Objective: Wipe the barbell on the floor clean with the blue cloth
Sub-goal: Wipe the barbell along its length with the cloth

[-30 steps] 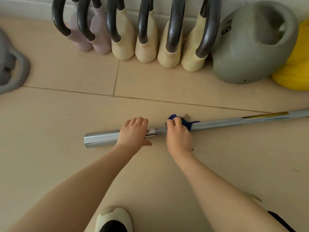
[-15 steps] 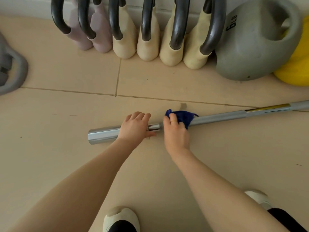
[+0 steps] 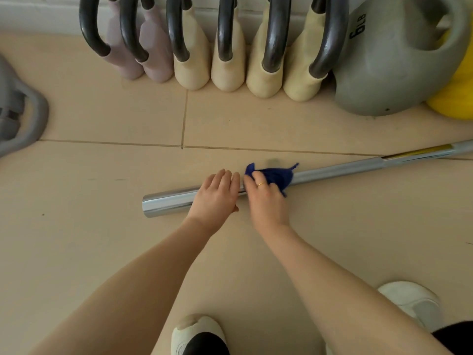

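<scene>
The barbell [image 3: 332, 171] lies flat on the tiled floor [image 3: 102, 252], its thick chrome sleeve end toward the left and the thinner shaft running off to the right past a yellow band. The left hand [image 3: 215, 198] is laid over the sleeve with straight fingers, pressing it down to steady it. Just beside it, the right hand [image 3: 266, 198] has the blue cloth [image 3: 276, 175] bunched around the bar, its grip curled on the cloth where sleeve meets shaft. This looks like the wiping itself, near the left end. The long shaft to the right appears yet to be covered, so the next move probably calls for sliding the cloth rightward along it while the other hand stops the bar rolling.
</scene>
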Demonstrator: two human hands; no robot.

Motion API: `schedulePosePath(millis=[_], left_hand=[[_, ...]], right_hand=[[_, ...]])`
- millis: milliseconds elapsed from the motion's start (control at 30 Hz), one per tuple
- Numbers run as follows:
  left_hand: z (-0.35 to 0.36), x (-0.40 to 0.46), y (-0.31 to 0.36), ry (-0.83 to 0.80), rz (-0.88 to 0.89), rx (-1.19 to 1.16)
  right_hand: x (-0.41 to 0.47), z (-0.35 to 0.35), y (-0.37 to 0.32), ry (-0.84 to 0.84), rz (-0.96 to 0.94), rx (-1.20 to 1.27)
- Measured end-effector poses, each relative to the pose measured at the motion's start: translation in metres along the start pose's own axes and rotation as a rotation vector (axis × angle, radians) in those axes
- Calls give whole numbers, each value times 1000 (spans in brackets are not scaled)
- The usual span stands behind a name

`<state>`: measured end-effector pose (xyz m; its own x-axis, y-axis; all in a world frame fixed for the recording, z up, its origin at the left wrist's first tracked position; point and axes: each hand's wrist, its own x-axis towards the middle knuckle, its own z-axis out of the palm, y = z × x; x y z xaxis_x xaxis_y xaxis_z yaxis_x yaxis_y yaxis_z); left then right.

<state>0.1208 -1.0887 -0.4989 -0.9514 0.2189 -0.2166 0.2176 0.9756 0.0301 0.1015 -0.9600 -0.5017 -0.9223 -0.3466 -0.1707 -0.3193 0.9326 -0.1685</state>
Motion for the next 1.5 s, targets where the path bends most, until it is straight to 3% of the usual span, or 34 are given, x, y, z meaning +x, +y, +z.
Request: schedulePosePath(millis=[133, 333, 500, 667, 833, 1000, 1167, 1300, 1500], left_hand=[[-2, 3, -5, 6, -49, -116], [-22, 25, -20, -284, -139, -195], [-27, 27, -15, -181, -141, -174], [-24, 29, -15, -140, -92, -194], [-27, 22, -17, -107, -100, -307], [-31, 26, -11, -152, -170, -274], [-28, 31, -4, -118, -210, -159], [-19, 30, 9, -108, -183, 9], [-12, 27, 8, -38, -207, 11]], right_hand=[[4, -9, 22, 66, -165, -35], [16, -19, 68, -19, 153, -33], [23, -6, 18, -5, -38, -39], [34, -16, 50, 89, -277, -147], [39, -21, 48, 41, -30, -150], [39, -19, 14, -166, -130, -60], [48, -18, 72, 139, -60, -212], [42, -23, 72, 20, 104, -95], [43, -11, 21, 47, -111, -46]])
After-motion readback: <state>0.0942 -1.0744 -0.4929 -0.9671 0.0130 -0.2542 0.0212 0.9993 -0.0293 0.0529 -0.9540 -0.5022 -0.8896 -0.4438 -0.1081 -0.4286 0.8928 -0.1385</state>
